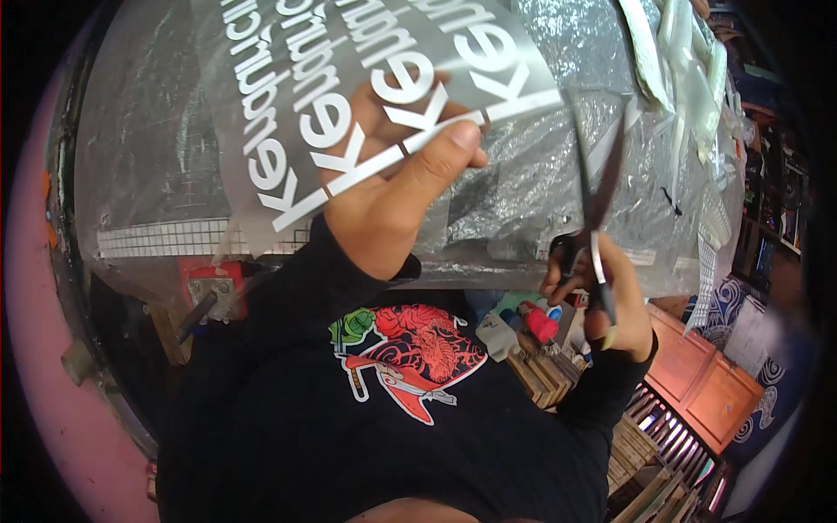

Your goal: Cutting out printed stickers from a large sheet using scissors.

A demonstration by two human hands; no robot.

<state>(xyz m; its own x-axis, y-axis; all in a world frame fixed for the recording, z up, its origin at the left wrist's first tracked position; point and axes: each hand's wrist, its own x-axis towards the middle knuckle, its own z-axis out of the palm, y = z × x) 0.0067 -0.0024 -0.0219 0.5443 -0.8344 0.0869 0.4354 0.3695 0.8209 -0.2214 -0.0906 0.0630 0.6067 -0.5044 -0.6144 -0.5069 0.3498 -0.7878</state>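
Observation:
A clear film sheet with white printed lettering (405, 85) is pinched near its lower edge by my left hand (392, 176), the thumb in front and the fingers showing through from behind. To the right, my right hand (614, 294) holds a pair of scissors (598, 202) by the dark handles. The scissors' blades stand apart and point up toward the top of the view, right of the film's corner. Under both hands lies a table covered with wrinkled clear plastic (484, 222).
Crumpled film strips (693, 78) lie at the table's right. A gridded strip (163, 238) runs along the near left edge, above a red clamp-like fitting (212, 287). Below the table are a red spool-like object (539, 321), wooden frames (536, 379) and an orange cabinet (703, 379).

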